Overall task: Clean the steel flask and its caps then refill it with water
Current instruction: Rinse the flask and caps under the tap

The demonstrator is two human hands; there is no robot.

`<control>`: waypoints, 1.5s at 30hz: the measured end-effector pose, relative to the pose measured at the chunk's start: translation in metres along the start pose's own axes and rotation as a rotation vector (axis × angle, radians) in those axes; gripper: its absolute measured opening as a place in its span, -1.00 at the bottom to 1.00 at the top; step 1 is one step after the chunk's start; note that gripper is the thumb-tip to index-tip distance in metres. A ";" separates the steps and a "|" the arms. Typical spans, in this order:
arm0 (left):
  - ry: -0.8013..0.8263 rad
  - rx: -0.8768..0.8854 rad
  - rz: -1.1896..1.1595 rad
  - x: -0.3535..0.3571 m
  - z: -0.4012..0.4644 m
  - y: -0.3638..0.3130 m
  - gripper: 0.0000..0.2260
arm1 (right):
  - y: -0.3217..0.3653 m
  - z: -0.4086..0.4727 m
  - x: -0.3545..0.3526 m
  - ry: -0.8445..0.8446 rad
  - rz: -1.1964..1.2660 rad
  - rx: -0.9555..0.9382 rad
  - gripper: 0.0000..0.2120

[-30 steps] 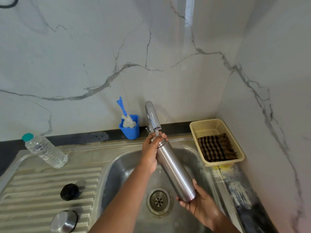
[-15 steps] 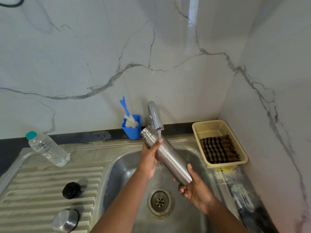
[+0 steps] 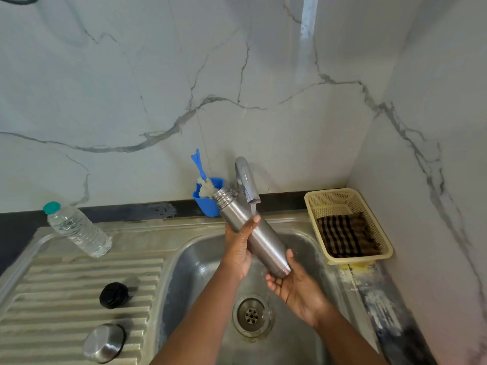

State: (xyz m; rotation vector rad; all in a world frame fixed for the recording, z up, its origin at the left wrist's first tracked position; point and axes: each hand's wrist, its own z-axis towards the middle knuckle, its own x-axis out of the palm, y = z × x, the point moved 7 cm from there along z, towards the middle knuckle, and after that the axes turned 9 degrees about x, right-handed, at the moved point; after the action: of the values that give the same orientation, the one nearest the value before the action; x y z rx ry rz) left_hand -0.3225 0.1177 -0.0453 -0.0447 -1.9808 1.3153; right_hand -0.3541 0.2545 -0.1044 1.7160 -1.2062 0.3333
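Observation:
The steel flask is held tilted over the sink basin, its open threaded neck pointing up and left, beside the tap. A thin stream of water runs from the tap onto the flask's side. My left hand wraps the flask's middle from the left. My right hand cups its base from below. On the ribbed drainboard lie the black inner cap and the steel outer cap.
A clear plastic water bottle with a teal cap leans at the drainboard's back left. A blue cup holding a bottle brush stands behind the tap. A cream basket with a checked cloth sits right of the sink. The drain is below my hands.
The flask has moved up and back: its neck, first under the spout, now sits left of the tap, so water falls on its side. Both hands rose with it.

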 end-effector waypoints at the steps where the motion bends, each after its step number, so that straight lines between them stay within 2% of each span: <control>1: -0.016 0.015 -0.008 -0.002 0.002 -0.001 -0.08 | 0.005 0.002 -0.005 -0.004 -0.009 -0.070 -0.32; 3: -0.038 0.018 -0.023 -0.005 0.003 -0.001 -0.14 | 0.013 0.001 -0.011 -0.018 -0.053 -0.172 -0.12; 4: -0.046 0.013 -0.029 -0.007 0.003 -0.001 -0.15 | 0.014 0.001 -0.012 -0.007 -0.020 -0.168 -0.10; 6: -0.052 0.009 -0.026 -0.010 0.002 0.002 -0.22 | 0.012 0.000 -0.011 0.023 0.062 -0.096 -0.19; 7: -0.040 0.010 -0.018 -0.010 0.002 0.003 -0.24 | 0.009 -0.001 -0.007 0.006 0.051 -0.017 -0.28; 9: -0.011 0.014 0.005 -0.008 0.001 0.006 -0.19 | -0.001 0.000 -0.011 -0.070 -0.040 0.132 -0.30; 12: -0.002 -0.003 0.024 -0.007 0.001 0.008 -0.15 | -0.003 0.000 -0.013 -0.064 -0.039 0.123 -0.41; 13: 0.002 -0.010 0.034 -0.008 0.002 0.008 -0.15 | 0.002 0.000 -0.014 -0.056 -0.020 0.066 -0.44; 15: 0.003 -0.018 0.061 -0.010 0.003 0.007 -0.15 | 0.012 0.000 -0.017 -0.055 -0.110 -0.080 -0.23; 17: -0.017 -0.017 0.077 -0.012 0.004 0.007 -0.21 | 0.018 -0.001 -0.021 -0.105 -0.276 -0.192 -0.14; 19: -0.045 -0.022 0.058 -0.012 0.004 0.008 -0.32 | 0.023 -0.004 -0.024 -0.247 -0.464 -0.329 -0.19; 22: -0.077 -0.010 0.009 -0.009 0.009 0.005 -0.36 | 0.028 -0.020 -0.026 -0.553 -0.890 -0.677 -0.20; 23: -0.079 -0.004 -0.008 -0.007 0.011 0.004 -0.35 | 0.027 -0.026 -0.025 -0.625 -1.014 -0.796 -0.18; 25: -0.061 0.010 -0.013 -0.002 0.013 0.005 -0.34 | 0.020 -0.036 -0.025 -0.682 -1.116 -0.914 -0.13; 28: -0.077 0.016 -0.027 0.001 0.015 0.006 -0.41 | 0.019 -0.038 -0.036 -0.648 -0.987 -0.846 -0.06; 30: -0.115 0.025 -0.040 -0.002 0.017 0.002 -0.53 | 0.019 -0.038 -0.041 -0.509 -0.809 -0.683 -0.14; 31: -0.122 0.023 -0.050 -0.004 0.019 -0.001 -0.52 | 0.020 -0.038 -0.040 -0.429 -0.740 -0.614 -0.18; 34: -0.159 0.025 -0.089 -0.020 0.022 -0.006 -0.19 | 0.034 -0.038 -0.026 -0.292 -0.640 -0.550 -0.26; 36: -0.252 0.001 -0.128 -0.041 0.018 0.000 -0.15 | 0.049 -0.036 -0.010 -0.269 -0.611 -0.549 -0.29; 41: -0.516 -0.181 -0.138 -0.082 -0.009 0.034 -0.40 | 0.089 -0.018 0.050 -0.379 -1.016 -0.585 -0.43; 45: -0.459 -0.461 0.156 -0.088 -0.025 0.057 -0.54 | 0.095 0.013 0.081 -0.462 -1.335 -0.496 -0.49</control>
State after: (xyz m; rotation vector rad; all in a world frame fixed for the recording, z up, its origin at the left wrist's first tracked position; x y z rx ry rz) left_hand -0.2639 0.1282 -0.1356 -0.1283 -2.6913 0.9928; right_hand -0.3989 0.1948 -0.0035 1.7854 -0.1661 -1.1033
